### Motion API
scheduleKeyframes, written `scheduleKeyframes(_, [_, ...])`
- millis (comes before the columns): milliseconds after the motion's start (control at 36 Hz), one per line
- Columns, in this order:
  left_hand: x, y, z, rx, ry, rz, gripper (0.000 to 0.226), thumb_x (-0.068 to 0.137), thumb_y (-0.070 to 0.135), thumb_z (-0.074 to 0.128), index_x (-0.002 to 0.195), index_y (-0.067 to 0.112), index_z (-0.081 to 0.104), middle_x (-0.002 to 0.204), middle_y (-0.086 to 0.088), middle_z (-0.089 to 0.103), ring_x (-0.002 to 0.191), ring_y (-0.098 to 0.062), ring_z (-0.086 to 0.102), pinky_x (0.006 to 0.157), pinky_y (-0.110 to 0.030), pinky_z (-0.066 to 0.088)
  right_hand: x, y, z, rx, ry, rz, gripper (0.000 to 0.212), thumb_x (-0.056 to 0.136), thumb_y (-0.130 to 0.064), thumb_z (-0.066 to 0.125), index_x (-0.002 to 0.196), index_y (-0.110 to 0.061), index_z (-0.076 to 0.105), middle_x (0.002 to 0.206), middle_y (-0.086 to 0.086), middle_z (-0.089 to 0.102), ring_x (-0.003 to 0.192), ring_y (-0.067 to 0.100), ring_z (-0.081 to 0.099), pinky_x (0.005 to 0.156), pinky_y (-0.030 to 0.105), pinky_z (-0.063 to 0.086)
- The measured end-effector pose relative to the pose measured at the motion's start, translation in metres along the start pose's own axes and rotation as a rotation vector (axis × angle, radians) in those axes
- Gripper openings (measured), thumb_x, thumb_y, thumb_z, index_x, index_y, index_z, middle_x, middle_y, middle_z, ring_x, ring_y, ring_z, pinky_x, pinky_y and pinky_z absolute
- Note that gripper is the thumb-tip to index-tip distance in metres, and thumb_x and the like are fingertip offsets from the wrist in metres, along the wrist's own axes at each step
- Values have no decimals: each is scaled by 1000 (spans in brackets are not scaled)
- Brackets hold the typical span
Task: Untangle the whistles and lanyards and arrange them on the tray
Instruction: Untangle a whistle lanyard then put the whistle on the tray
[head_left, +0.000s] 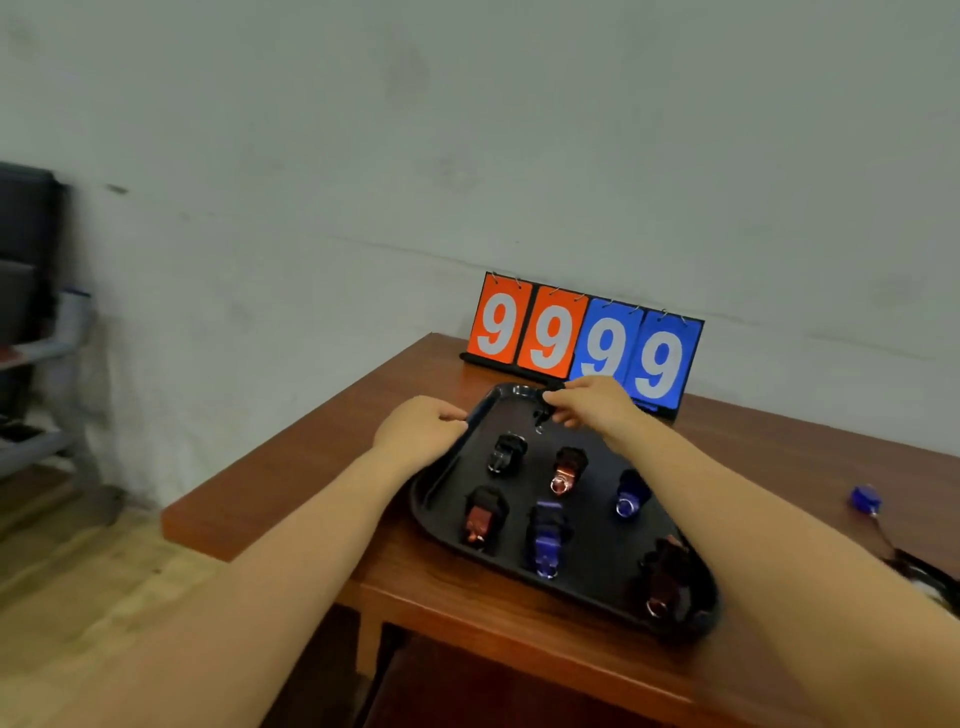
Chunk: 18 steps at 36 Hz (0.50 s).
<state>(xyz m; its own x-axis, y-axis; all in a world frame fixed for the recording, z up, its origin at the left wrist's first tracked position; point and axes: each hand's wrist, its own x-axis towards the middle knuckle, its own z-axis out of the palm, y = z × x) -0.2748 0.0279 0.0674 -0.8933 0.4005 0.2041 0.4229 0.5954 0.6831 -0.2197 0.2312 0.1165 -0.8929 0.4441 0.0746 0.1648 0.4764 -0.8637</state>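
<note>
A black tray (597, 566) lies on the wooden table and carries several whistles, each with its lanyard bundled: a black whistle (506, 453), a copper-red whistle (567, 470), a blue whistle (631, 494), a second red one (483, 517), a second blue one (548, 540) and a dark red one (665, 582). My left hand (421, 434) pinches the tray's left rim. Over the tray's far end, my right hand (592, 405) is closed on a black whistle and lanyard (541, 415); its fingers hide most of that whistle.
Off the tray, at the right of the wooden table (311, 483), lies a loose blue whistle (865, 498) with black lanyard cord (930, 574) trailing to the frame edge. A flip scoreboard (582, 343) showing 9999 stands behind the tray against the wall. A shelf unit (36, 332) stands at far left.
</note>
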Motion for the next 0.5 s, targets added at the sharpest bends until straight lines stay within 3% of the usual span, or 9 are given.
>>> scheduleKeyframes(111, [2, -4, -1, 17, 4, 15, 29, 93, 30, 52, 117, 31, 69, 121, 10, 67, 106, -10, 60, 88, -30, 49, 16, 1, 24, -35, -35, 66, 27, 88, -18, 69, 106, 1, 64, 92, 12, 68, 69, 15, 62, 63, 24, 50])
scheduleKeyframes(194, [3, -7, -1, 9, -2, 16, 31, 93, 31, 52, 120, 31, 67, 124, 9, 65, 107, -9, 60, 89, -30, 49, 23, 4, 34, -58, -44, 110, 30, 88, -21, 68, 109, 0, 61, 87, 8, 64, 71, 16, 62, 63, 24, 49])
scheduleKeyframes(361, [2, -6, -1, 14, 4, 22, 30, 94, 31, 51, 120, 31, 67, 123, 10, 66, 106, -8, 60, 86, -29, 48, 23, -2, 29, -140, -88, 163, 33, 90, -23, 65, 114, -4, 54, 102, 12, 58, 81, 18, 55, 60, 23, 47])
scheduleKeyframes(500, [1, -6, -2, 3, -8, 7, 29, 94, 31, 52, 119, 31, 67, 122, 10, 66, 106, -9, 60, 88, -30, 48, 15, -3, 15, -138, -125, 167, 41, 95, -36, 57, 120, -2, 54, 95, 11, 60, 81, 18, 59, 62, 24, 50])
